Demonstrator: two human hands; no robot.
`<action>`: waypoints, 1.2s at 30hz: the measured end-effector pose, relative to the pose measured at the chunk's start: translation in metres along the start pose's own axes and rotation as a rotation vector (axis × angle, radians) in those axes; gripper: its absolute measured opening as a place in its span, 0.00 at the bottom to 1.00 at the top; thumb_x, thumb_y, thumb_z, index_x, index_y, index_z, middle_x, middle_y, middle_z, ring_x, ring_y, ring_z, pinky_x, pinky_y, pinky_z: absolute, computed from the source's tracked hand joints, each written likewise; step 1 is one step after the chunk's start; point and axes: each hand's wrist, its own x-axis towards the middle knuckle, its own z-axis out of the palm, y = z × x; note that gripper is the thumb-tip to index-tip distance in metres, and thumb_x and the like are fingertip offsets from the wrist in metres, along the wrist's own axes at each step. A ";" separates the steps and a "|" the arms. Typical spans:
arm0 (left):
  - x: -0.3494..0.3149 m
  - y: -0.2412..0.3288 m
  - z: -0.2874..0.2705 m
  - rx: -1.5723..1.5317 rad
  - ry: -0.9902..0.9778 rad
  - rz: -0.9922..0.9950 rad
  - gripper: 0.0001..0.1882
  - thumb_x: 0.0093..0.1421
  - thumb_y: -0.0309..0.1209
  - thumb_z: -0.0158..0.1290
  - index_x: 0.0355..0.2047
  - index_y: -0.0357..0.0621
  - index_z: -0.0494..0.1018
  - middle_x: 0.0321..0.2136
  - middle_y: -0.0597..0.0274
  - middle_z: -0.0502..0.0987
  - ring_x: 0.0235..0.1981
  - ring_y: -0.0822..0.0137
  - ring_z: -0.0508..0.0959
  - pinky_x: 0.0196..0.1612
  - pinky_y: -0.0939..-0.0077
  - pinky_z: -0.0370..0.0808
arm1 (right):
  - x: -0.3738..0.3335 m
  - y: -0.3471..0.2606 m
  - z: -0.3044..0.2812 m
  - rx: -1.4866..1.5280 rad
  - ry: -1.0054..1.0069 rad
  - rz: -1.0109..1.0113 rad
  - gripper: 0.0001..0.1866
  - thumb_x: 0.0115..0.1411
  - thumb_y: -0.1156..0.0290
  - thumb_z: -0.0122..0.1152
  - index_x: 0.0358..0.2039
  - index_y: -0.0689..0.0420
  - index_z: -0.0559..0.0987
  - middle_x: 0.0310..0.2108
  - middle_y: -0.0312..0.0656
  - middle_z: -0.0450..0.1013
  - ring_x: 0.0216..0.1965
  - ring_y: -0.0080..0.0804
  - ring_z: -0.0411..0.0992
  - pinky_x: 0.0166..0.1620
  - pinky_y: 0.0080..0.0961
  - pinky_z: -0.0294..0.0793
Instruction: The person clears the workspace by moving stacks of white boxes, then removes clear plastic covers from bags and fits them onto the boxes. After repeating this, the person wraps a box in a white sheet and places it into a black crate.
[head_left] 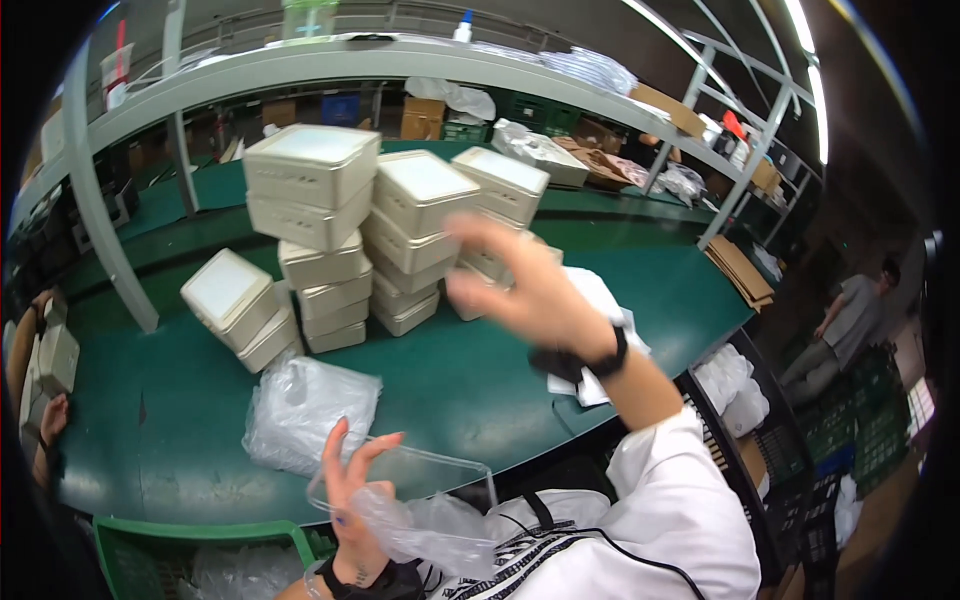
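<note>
My left hand [355,515] is low, near the table's front edge, with two fingers raised and a clear plastic bag [425,525] held against the palm and draped to the right. My right hand [525,285], smeared by motion, reaches over the table with thumb and fingers apart and nothing seen between them. It overlaps the middle stack of beige boxes [425,190] from this view; I cannot tell whether it touches one. Taller beige boxes [312,165] stand stacked to the left, and two more lean tilted beside them [232,300]. A pile of clear bags [310,410] lies in front.
A green crate [200,530] with plastic bags stands at the lower left. White sheets [595,300] lie by my right wrist. Metal shelf posts [110,200] rise from the green table [440,385]. Another person's hand [53,415] is at the left edge; a person [850,320] stands far right.
</note>
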 end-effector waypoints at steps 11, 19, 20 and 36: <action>0.002 -0.037 -0.012 0.137 -0.244 -0.034 0.37 0.61 0.54 0.48 0.64 0.47 0.53 0.55 0.45 0.65 0.49 0.53 0.71 0.48 0.58 0.72 | -0.269 0.007 0.034 0.488 -0.350 0.449 0.33 0.59 0.67 0.59 0.62 0.63 0.61 0.56 0.57 0.66 0.53 0.50 0.69 0.56 0.35 0.68; 0.040 -0.067 0.055 0.671 -0.209 -0.286 0.43 0.59 0.58 0.48 0.66 0.48 0.49 0.58 0.43 0.62 0.50 0.52 0.70 0.49 0.56 0.71 | -0.368 0.032 -0.185 -0.230 0.527 0.896 0.21 0.55 0.68 0.58 0.50 0.58 0.76 0.45 0.49 0.76 0.45 0.41 0.75 0.50 0.32 0.73; 0.042 -0.070 0.063 0.694 -0.215 -0.303 0.42 0.59 0.58 0.48 0.66 0.48 0.49 0.58 0.43 0.62 0.50 0.52 0.70 0.49 0.56 0.71 | -0.401 0.057 -0.218 -0.350 0.630 0.928 0.21 0.55 0.65 0.59 0.49 0.58 0.76 0.46 0.48 0.76 0.48 0.40 0.74 0.52 0.31 0.72; 0.048 -0.068 0.054 0.866 -0.121 -0.425 0.38 0.60 0.56 0.48 0.63 0.51 0.50 0.56 0.47 0.64 0.50 0.54 0.70 0.52 0.55 0.66 | -0.300 0.187 -0.256 -0.885 0.658 0.553 0.16 0.47 0.69 0.57 0.38 0.53 0.81 0.41 0.43 0.77 0.46 0.40 0.72 0.50 0.46 0.59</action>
